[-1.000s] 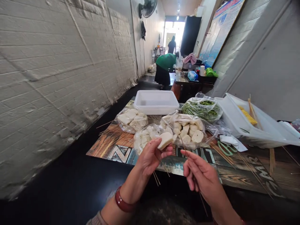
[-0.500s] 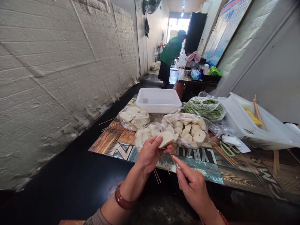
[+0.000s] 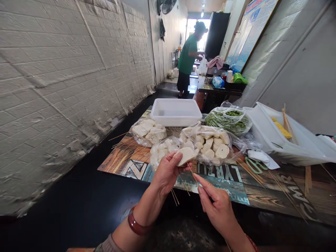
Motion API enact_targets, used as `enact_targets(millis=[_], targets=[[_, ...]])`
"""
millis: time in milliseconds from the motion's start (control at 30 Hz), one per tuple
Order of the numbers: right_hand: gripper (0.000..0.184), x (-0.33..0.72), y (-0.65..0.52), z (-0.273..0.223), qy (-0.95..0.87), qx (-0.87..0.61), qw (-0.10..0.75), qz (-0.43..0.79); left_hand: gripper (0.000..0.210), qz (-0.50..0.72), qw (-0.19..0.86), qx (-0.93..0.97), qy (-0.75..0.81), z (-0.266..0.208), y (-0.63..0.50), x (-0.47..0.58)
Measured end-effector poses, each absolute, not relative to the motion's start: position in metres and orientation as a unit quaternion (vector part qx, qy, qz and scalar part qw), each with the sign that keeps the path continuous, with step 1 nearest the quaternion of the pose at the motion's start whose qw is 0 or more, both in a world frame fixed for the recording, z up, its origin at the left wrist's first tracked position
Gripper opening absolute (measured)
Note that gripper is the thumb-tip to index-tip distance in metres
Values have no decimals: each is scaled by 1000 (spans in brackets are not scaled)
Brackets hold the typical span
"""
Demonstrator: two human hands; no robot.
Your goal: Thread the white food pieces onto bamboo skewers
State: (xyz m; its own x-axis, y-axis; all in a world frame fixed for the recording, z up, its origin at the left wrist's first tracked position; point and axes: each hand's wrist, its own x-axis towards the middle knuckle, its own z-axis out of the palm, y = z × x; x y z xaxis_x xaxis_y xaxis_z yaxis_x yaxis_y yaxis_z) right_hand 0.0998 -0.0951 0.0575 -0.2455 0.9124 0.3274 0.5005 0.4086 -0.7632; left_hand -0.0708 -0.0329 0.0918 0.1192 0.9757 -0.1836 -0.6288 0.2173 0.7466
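My left hand (image 3: 169, 169) pinches a pale, flat slice of food (image 3: 187, 155), its kind unclear, between thumb and fingers. In my right hand (image 3: 214, 196) a thin wooden skewer (image 3: 193, 174) is gripped, its upper end reaching the slice's lower edge. Whether the tip is inside the slice I cannot tell. Just behind the hands lie clear plastic bags of similar pale pieces: one bag (image 3: 165, 148) partly behind my left hand, another bag (image 3: 215, 147) to the right, a third bag (image 3: 148, 131) at the left. Loose skewers (image 3: 174, 196) stick out below my left hand.
A white plastic tub (image 3: 175, 113) stands at the table's back. On the right are a bag of green vegetables (image 3: 228, 120), green-handled scissors (image 3: 256, 166), bundled skewers (image 3: 250, 173) and a tilted white tray (image 3: 301, 147) holding something yellow. A person in green (image 3: 187, 59) stands far back.
The person at the back has straightened from a stoop and reaches toward a plastic bag. My hands, the slice and the skewer stay almost as they were; the view has shifted slightly.
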Motion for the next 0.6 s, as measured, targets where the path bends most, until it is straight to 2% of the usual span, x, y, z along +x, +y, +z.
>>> enact_targets(millis=[600], targets=[[39, 96, -90, 63, -716, -470, 434, 279, 38, 579, 622, 360, 384, 91, -43, -69]])
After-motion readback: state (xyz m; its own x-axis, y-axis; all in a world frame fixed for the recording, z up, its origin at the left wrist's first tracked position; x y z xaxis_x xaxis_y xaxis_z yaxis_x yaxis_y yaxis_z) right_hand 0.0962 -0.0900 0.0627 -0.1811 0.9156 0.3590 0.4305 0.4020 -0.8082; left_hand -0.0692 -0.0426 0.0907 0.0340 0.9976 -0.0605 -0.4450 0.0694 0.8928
